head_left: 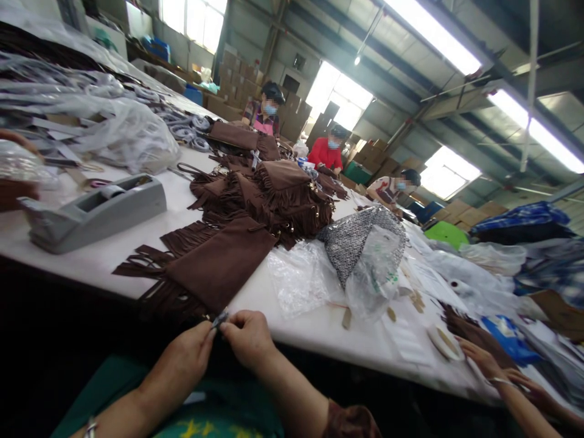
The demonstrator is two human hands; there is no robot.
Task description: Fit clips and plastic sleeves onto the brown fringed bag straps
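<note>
Stacked cartons (235, 85) and a long worktable (255, 298) show a workshop.

1. The person's bare left hand (194, 348) is raised in front of the body, its fingers bunched and its tips closed in a pinch.
2. The bare right hand (250, 336) sits just beside it, knuckles upward, fingers curled, thumb and forefinger drawn together in a pinch.
3. The two sets of fingertips nearly meet; the palms are hidden.
4. The bare left forearm (141, 396) slants up and rightward from the bottom edge, with a narrow, pale metallic band (90, 427) around it.
5. The bare right forearm (292, 384) slants up and leftward, emerging from a shiny, reddish-brown sleeve (350, 421).
6. Both wrists look only slightly bent.
</note>
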